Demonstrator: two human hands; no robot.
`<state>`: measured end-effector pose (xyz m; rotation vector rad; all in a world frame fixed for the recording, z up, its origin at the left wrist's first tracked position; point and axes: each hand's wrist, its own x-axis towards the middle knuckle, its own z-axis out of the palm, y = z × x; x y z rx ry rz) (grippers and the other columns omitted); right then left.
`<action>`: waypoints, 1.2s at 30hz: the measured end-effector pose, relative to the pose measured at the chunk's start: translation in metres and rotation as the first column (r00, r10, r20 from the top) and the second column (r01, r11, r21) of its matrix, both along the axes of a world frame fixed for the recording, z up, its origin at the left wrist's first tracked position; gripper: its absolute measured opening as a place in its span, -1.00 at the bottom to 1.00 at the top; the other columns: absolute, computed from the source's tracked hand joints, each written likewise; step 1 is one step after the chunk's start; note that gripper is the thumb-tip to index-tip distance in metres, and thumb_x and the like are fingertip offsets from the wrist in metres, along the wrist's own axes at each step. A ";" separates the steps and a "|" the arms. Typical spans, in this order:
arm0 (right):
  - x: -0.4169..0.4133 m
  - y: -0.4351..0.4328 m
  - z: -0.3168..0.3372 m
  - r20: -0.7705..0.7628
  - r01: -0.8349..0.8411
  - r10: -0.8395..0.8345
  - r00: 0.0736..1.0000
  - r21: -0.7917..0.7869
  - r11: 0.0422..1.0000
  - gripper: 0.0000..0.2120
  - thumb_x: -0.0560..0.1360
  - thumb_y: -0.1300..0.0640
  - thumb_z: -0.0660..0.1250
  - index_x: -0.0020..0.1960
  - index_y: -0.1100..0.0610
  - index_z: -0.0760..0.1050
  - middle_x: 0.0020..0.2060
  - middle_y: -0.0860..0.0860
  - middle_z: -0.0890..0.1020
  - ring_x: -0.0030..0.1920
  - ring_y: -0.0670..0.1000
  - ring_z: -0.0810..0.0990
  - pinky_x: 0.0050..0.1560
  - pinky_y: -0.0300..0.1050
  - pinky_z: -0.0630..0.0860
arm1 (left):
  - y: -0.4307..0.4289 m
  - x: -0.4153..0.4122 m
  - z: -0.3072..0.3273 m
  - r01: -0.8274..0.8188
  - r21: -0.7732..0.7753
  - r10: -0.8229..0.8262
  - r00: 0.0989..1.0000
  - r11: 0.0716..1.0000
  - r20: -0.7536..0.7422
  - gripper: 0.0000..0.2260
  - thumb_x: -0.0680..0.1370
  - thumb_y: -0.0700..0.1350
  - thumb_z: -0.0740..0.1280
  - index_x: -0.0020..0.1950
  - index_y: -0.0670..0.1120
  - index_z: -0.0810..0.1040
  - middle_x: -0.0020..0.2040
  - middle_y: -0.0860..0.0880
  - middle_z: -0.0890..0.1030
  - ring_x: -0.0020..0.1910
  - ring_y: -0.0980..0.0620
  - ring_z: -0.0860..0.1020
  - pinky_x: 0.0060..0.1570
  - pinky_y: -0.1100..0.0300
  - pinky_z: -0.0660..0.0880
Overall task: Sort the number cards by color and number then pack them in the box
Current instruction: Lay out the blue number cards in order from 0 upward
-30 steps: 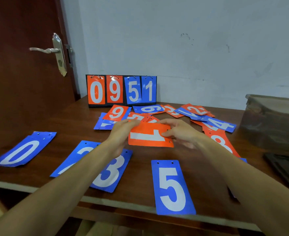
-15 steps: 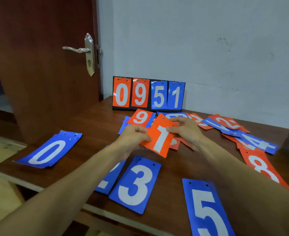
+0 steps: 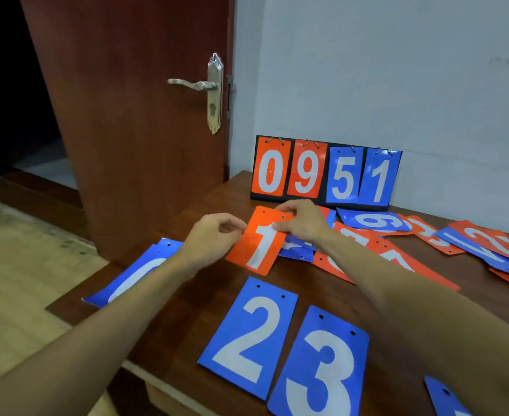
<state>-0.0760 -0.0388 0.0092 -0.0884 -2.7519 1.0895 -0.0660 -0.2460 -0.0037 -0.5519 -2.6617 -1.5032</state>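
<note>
Above the brown wooden table (image 3: 211, 295), the orange plastic "1" card (image 3: 262, 244) is turning upright from sideways — left hand (image 3: 214, 238) and right hand (image 3: 301, 220) are pinching its edges, probably readying its placement.

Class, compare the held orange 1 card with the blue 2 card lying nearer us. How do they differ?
The orange 1 card is pinched by left hand and right hand; the blue 2 card lies flat on the table. Colour, digit differ. Both: white numerals, two holes.

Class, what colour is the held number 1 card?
The held card is orange, white numeral; head view.
</note>
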 end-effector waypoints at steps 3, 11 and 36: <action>-0.013 -0.009 -0.010 -0.034 -0.049 0.060 0.998 0.252 0.966 -0.58 0.42 0.12 0.46 0.24 0.17 0.51 0.20 0.05 0.57 0.19 0.02 0.52 0.08 -0.21 0.42 | 0.006 -0.008 -0.006 0.161 -0.286 -0.177 0.984 0.945 -0.032 -0.74 0.60 -0.17 0.20 0.22 0.01 0.57 0.24 0.06 0.52 0.24 0.12 0.45 0.18 0.29 0.38; 0.001 0.021 -0.009 0.206 -0.176 0.088 0.974 0.456 0.872 -0.30 0.40 -0.30 0.33 0.41 0.05 0.35 0.38 0.03 0.41 0.35 0.06 0.39 0.33 0.01 0.39 | 0.010 -0.027 -0.017 0.085 -0.531 -0.133 0.990 0.843 -0.054 -0.67 0.58 -0.17 0.23 0.35 -0.02 0.45 0.37 -0.01 0.40 0.37 0.02 0.36 0.32 0.16 0.32; 0.082 0.061 0.012 -0.102 -0.125 0.268 0.958 0.692 0.711 -0.81 0.60 0.10 0.12 0.08 0.10 0.49 -0.11 0.07 0.62 -0.24 -0.02 0.41 -0.28 -0.12 0.30 | 0.107 0.016 0.019 -0.063 0.422 -0.249 0.726 0.905 0.641 -0.64 0.60 0.00 0.22 0.33 -0.17 0.36 0.05 -0.25 0.61 -0.19 -0.14 0.69 -0.26 0.12 0.63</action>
